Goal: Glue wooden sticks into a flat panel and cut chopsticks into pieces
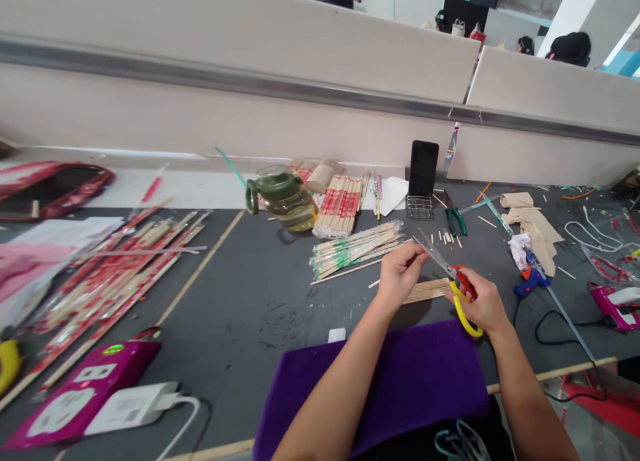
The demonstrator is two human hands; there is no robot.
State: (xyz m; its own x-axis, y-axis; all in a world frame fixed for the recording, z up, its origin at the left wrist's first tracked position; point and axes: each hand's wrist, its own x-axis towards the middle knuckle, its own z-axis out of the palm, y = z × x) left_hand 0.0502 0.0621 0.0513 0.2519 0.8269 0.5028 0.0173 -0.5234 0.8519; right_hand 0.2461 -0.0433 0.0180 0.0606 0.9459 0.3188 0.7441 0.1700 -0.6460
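My right hand (484,304) grips a pair of scissors (466,284) with red and yellow handles; the blades point up and left and look slightly parted. Close to the blade tips, my left hand (400,271) is closed in a pinch. Whatever is between its fingers is too small to make out. Just below both hands lies a flat row of wooden sticks (427,291), partly hidden by the left hand. A purple cloth (400,374) lies under my forearms at the table's front edge.
Wrapped chopsticks (357,244) lie beyond my left hand, near a glass pitcher (290,204). A phone (423,167) stands on a wire holder. Green-handled pliers (456,221) and a blue glue gun (531,281) are at right. A pink power strip (83,387) sits left.
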